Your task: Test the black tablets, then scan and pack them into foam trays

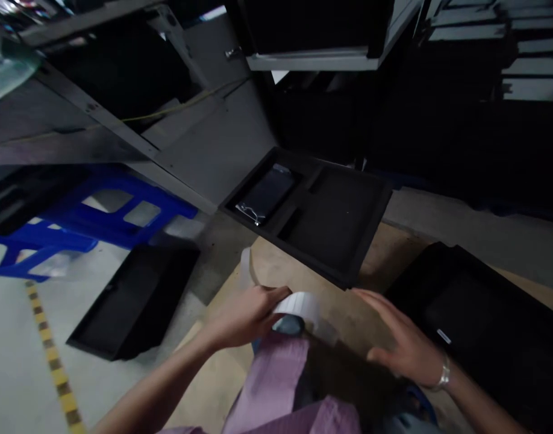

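A roll of white labels [301,304] is gripped in my left hand [249,314], its fingers closed on the edge of the roll. A loose strip of backing [246,268] stands up just beyond that hand. My right hand [400,337] is open, fingers stretched toward the near corner of a black foam tray [337,217]; whether the fingertips touch it I cannot tell. In the tray's left recess lies a dark flat rectangular item [268,191] with a shiny clear wrap. The tray's larger right recess shows bare black foam.
A black case [479,325] with a small white label sits right of my right hand. The tan board surface [231,361] lies beneath. On the floor at left are another black box [136,301], blue pallets [118,205] and yellow-black tape [50,355]. A grey metal cabinet [213,132] stands behind.
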Motion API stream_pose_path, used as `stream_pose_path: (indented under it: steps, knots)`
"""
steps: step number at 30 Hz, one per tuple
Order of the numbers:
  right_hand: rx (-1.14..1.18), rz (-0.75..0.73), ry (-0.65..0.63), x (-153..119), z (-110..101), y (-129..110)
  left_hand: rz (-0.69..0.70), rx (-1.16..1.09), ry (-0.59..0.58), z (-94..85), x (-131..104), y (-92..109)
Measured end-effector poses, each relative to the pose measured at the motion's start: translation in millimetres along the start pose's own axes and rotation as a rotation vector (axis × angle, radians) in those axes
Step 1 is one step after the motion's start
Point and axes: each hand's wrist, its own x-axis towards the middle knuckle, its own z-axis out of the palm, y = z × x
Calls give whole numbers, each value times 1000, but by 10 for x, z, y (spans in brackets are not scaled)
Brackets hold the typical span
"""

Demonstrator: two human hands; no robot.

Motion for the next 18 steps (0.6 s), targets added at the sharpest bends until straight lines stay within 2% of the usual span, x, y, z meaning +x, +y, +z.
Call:
stream_pose_path:
  steps: [3,5,8,10,13,15,18]
  knots:
    - [67,-59,-23,709,278,-459,-34,-147,89,-235,100,-112]
    - [17,6,3,1051,397,-616,-62,-243,138,-382,153,-292]
    - [-86,133,21,1445,451,-768,-107,-279,139,-589,124,-668]
    - [-152,171,-83,1686,404,-898,-143,-224,92,-686,36,-921]
    - [-289,161,-338,2057,259,-1157,-161,-53,47,-782,-114,-1172]
    - [-314,155,-491,2306,151,-1319,-125,-22,77,-850,-165,-1220]
    - [-124,195,-702,2659,22,-1439,43,-248,96,-978,-130,-1174]
